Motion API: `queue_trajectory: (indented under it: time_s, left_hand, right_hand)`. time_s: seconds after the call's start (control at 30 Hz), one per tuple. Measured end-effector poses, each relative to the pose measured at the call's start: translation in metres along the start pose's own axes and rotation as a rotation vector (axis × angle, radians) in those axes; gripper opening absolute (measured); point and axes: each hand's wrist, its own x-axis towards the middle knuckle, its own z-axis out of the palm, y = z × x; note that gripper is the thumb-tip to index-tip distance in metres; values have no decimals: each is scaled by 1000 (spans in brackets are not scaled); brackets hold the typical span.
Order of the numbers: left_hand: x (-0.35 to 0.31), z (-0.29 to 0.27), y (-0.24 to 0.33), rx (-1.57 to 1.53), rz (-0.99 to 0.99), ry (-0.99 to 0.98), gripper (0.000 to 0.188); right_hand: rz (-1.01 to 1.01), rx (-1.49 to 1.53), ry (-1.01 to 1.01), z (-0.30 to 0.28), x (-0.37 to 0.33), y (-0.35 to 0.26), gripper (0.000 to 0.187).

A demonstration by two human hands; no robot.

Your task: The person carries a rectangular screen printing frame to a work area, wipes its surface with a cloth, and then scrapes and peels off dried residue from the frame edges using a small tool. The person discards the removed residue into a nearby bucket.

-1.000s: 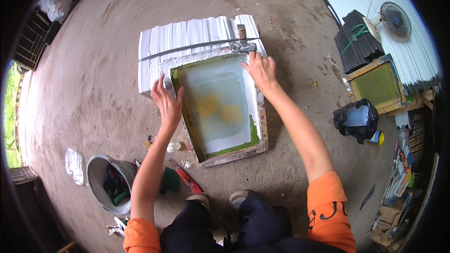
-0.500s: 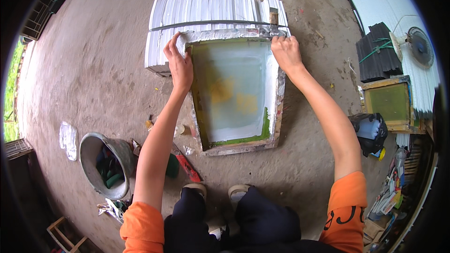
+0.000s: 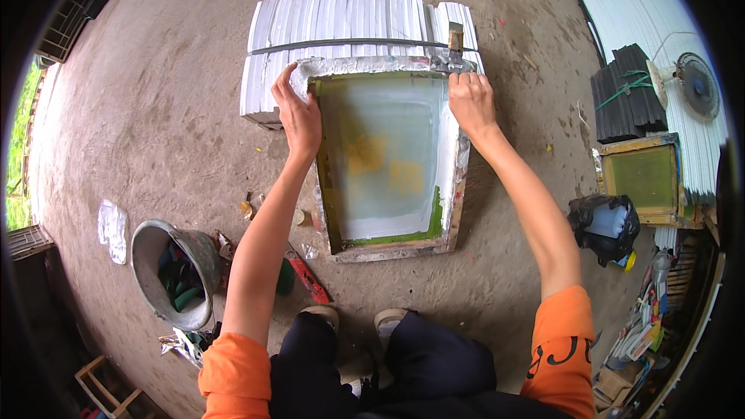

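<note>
Both hands grasp a framed screen near its far corners.

Daylight is spilling in at the far left, where green foliage is showing, and is bleaching the nearest strip of a stained, scuffed grey-brown floor. A dark barred panel is standing at upper left, with a grey slatted piece sitting below the greenery. Along the right side, white ridged sheets are spreading beside a round fan, while mixed clutter is lining the edge farther down.
</note>
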Motion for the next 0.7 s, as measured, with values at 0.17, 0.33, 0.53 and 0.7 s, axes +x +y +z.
queue_trajectory:
  time_s: [0.17, 0.33, 0.53, 0.7]
  left_hand:
    - [-1, 1, 0, -33, -16, 42, 51]
    - [-1, 4, -2, -121, -77, 32, 47]
    - [-3, 2, -5, -97, -69, 40, 39]
    - [-4, 2, -5, -54, 19, 68, 33]
  right_hand:
    - [11, 165, 33, -4, -10, -17, 8]
    - [-35, 569, 106, -13, -83, -152, 14]
    - [265, 449, 20, -20, -54, -86, 17]
    - [373, 513, -53, -43, -62, -72, 16]
